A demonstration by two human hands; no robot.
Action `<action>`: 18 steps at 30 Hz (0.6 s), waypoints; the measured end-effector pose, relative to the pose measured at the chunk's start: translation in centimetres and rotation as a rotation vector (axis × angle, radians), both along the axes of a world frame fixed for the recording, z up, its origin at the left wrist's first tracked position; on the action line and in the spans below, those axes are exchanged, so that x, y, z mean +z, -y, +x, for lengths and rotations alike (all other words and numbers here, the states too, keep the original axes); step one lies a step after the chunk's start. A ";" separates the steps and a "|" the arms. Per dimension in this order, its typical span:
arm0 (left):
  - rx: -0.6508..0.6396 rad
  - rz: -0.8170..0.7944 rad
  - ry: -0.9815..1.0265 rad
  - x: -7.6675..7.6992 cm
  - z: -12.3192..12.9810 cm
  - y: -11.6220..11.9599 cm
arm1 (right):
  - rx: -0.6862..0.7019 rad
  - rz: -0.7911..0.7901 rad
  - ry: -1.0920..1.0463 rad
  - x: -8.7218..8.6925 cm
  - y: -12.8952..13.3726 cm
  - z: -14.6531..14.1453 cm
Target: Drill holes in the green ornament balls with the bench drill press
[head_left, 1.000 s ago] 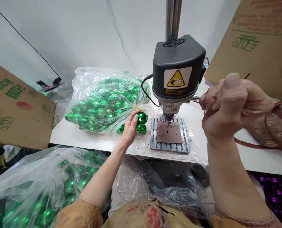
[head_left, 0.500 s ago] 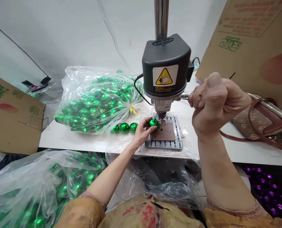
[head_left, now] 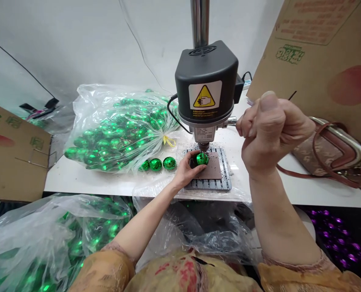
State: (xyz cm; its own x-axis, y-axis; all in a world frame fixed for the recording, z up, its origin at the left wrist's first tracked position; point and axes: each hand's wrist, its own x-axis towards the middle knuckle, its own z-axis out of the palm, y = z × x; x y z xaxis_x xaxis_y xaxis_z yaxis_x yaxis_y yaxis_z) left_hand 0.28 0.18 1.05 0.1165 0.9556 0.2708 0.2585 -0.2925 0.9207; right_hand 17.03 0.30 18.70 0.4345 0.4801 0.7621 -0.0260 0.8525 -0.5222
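Observation:
A shiny green faceted ball [head_left: 202, 158] is gripped by my left hand [head_left: 189, 168], thumb in front and fingers behind. It sits over the brown board [head_left: 212, 170] on the slotted metal base [head_left: 226, 178], right under the chuck of the black drill press [head_left: 206, 85]. My right hand [head_left: 271, 129] is closed in a fist around the lever [head_left: 231, 121] at the machine's right side; most of the lever is hidden by the fingers. Left of my left hand, several more green balls [head_left: 169, 163] stand in a row on the white table.
A tied clear bag of green balls [head_left: 116, 134] lies on the table [head_left: 86, 182] at left. Another open bag [head_left: 55, 235] hangs below. Cardboard boxes [head_left: 13, 150] flank both sides. A handbag [head_left: 329, 154] lies at right, above purple balls [head_left: 338, 239]. Dark shavings are scattered around the base.
My left hand has moved the green ball slightly right relative to the base, bringing it under the drill chuck. My right hand keeps its grip on the lever. The whole view has shifted a little.

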 end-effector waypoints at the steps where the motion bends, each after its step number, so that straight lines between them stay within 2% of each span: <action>1: 0.001 0.000 0.009 -0.1 0.2 0.1 | -0.002 -0.008 0.009 0.0 0.1 0.0; 8: -0.067 0.047 0.019 -0.2 1.0 0.9 | -0.015 0.013 0.035 -0.1 0.0 0.1; 14: -0.033 0.013 0.038 0.0 1.5 1.0 | -0.079 0.009 0.088 -0.1 0.0 0.0; 18: -0.010 -0.028 0.083 -0.1 1.7 1.0 | -0.034 0.054 0.057 0.0 0.1 -0.1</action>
State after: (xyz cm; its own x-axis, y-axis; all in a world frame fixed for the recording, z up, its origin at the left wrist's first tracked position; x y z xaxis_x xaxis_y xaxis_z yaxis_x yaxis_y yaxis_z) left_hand 1.99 -0.83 0.93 0.1045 0.9618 0.2528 0.1782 -0.2682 0.9467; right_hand 16.98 0.25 18.66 0.4049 0.4236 0.8103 0.0316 0.8792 -0.4754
